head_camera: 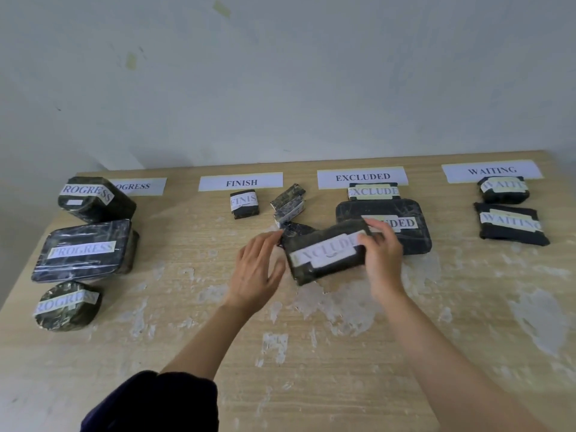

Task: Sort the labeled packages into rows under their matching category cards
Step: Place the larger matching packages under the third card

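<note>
Under the far cards most rows stand sorted; my right hand (pixel 381 254) grips an EXCLUDED package (pixel 324 255), left hand (pixel 258 269) open beside it; small packages (pixel 288 202) near FINISH card (pixel 240 181) remain.

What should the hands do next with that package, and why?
Probably slide the package right and nearer, below the two already under the EXCLUDED card. Its label reads EXCLUDED, the right hand grips it, and it sits tilted between columns.

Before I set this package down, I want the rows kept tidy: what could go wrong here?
1. The dark wrapped EXCLUDED package in your right hand overlaps the large flat black EXCLUDED package and may hide its label.
2. Your left hand could bump the small loose packages nearby.
</note>
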Demonstrator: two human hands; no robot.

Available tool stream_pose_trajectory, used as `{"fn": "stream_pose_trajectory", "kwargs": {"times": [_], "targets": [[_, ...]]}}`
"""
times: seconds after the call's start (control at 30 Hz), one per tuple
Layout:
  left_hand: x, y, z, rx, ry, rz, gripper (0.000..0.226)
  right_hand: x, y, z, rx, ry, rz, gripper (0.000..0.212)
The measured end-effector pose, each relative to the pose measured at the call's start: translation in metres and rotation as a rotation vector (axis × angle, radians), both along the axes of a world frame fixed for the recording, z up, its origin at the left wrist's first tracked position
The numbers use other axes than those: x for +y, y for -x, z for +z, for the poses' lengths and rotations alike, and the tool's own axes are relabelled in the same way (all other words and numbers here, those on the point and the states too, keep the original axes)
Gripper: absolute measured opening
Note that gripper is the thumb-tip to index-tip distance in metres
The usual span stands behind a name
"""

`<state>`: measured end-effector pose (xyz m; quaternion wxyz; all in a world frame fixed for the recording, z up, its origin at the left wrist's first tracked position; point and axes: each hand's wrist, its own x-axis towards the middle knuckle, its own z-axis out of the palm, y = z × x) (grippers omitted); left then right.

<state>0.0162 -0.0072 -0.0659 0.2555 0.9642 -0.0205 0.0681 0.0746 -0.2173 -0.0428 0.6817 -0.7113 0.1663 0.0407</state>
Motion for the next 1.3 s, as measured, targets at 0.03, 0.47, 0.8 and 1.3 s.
{"fn": "stream_pose_trajectory", "kwargs": {"times": [0.03, 0.47, 0.8, 1.3], "targets": [[-0.002, -0.005, -0.004, 0.017, -0.041, 0.005, 0.052, -0.013, 0.002, 0.000, -0.008, -0.016, -0.086, 0.027], [-0.034, -0.062, -0.007, 0.278, -0.582, -0.253, 0.078, -0.081, 0.056, -0.058, -0.079, 0.753, -0.209, 0.039], [-0.026, -0.041, -0.013, 0.245, -0.483, -0.087, 0.068, -0.061, 0.089, -0.089, -0.322, 1.253, 0.394, 0.043], [0.002, 0.016, 0.000, -0.101, -0.012, -0.154, 0.070, 0.051, 0.041, -0.012, -0.171, 0.397, 0.587, 0.032]]}}
